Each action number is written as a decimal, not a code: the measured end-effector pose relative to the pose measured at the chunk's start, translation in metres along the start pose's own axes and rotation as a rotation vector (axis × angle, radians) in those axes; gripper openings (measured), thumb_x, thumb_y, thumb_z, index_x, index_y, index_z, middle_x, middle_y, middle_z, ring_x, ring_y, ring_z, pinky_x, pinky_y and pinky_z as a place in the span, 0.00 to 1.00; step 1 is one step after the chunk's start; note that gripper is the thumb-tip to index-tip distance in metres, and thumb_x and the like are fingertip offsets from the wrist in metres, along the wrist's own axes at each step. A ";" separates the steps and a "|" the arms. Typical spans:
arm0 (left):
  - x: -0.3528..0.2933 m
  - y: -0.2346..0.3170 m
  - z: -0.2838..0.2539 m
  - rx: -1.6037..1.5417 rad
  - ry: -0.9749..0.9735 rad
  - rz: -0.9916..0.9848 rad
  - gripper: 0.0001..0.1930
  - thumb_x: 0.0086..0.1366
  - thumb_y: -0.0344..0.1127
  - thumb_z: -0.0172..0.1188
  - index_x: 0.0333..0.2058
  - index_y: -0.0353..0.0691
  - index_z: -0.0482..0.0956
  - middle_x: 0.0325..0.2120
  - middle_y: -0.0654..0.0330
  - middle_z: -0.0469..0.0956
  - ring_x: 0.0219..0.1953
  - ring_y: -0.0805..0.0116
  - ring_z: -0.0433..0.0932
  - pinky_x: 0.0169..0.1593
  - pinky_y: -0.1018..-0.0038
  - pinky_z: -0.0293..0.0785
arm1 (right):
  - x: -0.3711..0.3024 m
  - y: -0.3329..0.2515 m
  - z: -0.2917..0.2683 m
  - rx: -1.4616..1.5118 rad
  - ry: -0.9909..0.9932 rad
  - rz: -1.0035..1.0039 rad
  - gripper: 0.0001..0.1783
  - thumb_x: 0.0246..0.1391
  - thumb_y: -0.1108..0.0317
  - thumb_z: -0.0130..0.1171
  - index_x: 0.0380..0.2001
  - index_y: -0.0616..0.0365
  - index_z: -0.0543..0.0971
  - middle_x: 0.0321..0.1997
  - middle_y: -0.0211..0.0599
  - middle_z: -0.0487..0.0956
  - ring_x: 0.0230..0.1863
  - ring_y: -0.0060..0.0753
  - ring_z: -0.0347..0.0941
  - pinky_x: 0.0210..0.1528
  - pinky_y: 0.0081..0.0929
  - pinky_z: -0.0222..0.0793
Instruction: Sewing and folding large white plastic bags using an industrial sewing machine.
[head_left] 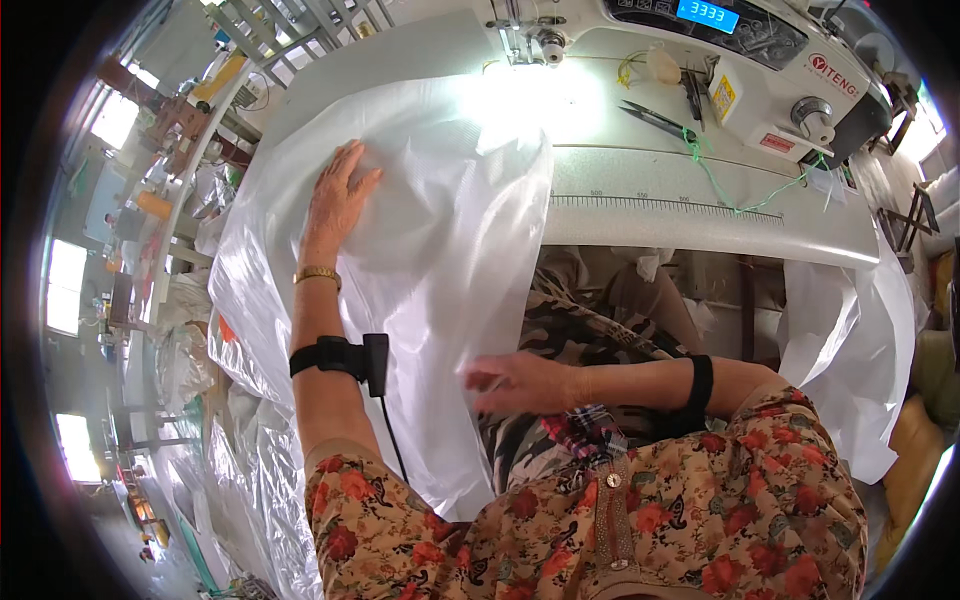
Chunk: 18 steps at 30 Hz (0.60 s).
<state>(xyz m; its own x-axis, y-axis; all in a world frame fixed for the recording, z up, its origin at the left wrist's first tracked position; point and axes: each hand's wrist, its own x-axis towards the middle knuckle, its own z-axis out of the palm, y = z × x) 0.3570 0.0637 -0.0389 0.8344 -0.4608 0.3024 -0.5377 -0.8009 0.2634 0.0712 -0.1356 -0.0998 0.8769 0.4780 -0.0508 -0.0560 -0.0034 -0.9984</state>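
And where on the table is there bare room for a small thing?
Bare: the table strip between the white sheet, the ruler and the black tool; also the grey patch beyond the sheet's far edge. Crowded: right, around that tool and green thread; left, the sheet and left hand.

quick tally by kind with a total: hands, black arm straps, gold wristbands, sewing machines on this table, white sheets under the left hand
Hands: 2 (left hand, right hand)
Black arm straps: 2 (left arm strap, right arm strap)
Gold wristband: 1
Sewing machine: 1
White sheet: 1
Total: 7
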 end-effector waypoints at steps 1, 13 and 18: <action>0.001 0.000 0.000 -0.013 0.000 0.003 0.30 0.67 0.50 0.53 0.62 0.40 0.65 0.64 0.57 0.63 0.68 0.58 0.56 0.68 0.65 0.53 | -0.003 -0.007 0.003 -0.103 0.027 -0.252 0.20 0.60 0.54 0.57 0.41 0.62 0.81 0.31 0.36 0.79 0.34 0.25 0.73 0.41 0.26 0.70; 0.000 0.002 0.000 -0.018 0.063 0.009 0.28 0.65 0.49 0.56 0.59 0.40 0.69 0.62 0.58 0.66 0.65 0.58 0.62 0.67 0.65 0.57 | -0.005 0.031 -0.057 0.206 0.709 0.094 0.13 0.64 0.62 0.54 0.32 0.63 0.73 0.22 0.25 0.73 0.24 0.14 0.65 0.28 0.18 0.64; 0.001 0.002 0.002 -0.017 0.077 -0.005 0.28 0.64 0.50 0.56 0.59 0.42 0.69 0.62 0.59 0.66 0.64 0.58 0.62 0.66 0.65 0.58 | 0.018 0.037 -0.051 -0.017 0.752 0.023 0.13 0.62 0.62 0.56 0.32 0.64 0.73 0.24 0.31 0.74 0.24 0.18 0.66 0.27 0.22 0.65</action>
<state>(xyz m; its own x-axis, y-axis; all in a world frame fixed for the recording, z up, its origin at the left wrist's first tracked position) 0.3574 0.0613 -0.0396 0.8257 -0.4257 0.3701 -0.5362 -0.7962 0.2803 0.1091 -0.1722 -0.1394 0.9655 -0.2513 -0.0681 -0.0761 -0.0221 -0.9969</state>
